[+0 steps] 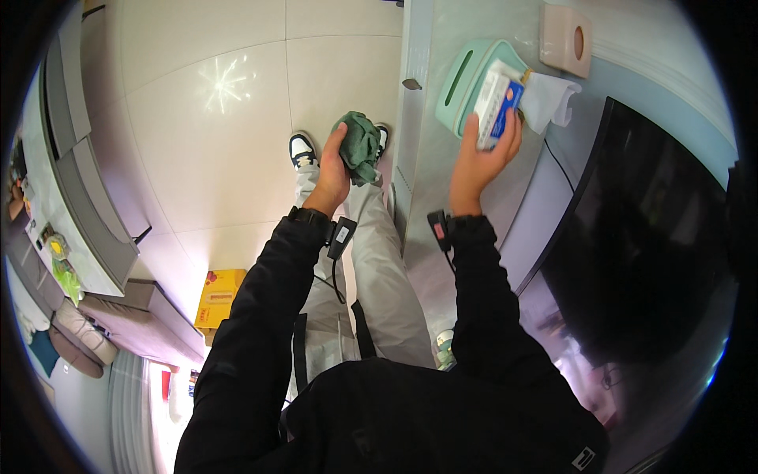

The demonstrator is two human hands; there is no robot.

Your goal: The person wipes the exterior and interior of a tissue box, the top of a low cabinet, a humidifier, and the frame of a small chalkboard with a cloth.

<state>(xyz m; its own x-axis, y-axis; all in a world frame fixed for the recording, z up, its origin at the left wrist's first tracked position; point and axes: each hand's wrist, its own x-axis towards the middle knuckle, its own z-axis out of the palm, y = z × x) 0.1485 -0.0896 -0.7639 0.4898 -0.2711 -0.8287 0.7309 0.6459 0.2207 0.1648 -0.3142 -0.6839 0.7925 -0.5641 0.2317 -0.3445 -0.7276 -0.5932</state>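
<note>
A crumpled green cloth [359,148] is held in my left hand [335,172], above the floor and my shoes. My right hand [485,160] grips a small white and blue box [500,109] by its near end, over the cabinet top. Right beside the box stands a mint-green tissue box [465,80] with a dark slot in it. A white tissue or cloth [548,101] lies to the right of the box. Whether the white and blue box touches the mint-green one, I cannot tell.
A pink tissue box [565,40] is at the back of the cabinet top [441,178]. A large dark television [639,237] stands at the right. On the left are a coffee table [89,237], a sofa [139,320] and a yellow carton [220,296] on the floor.
</note>
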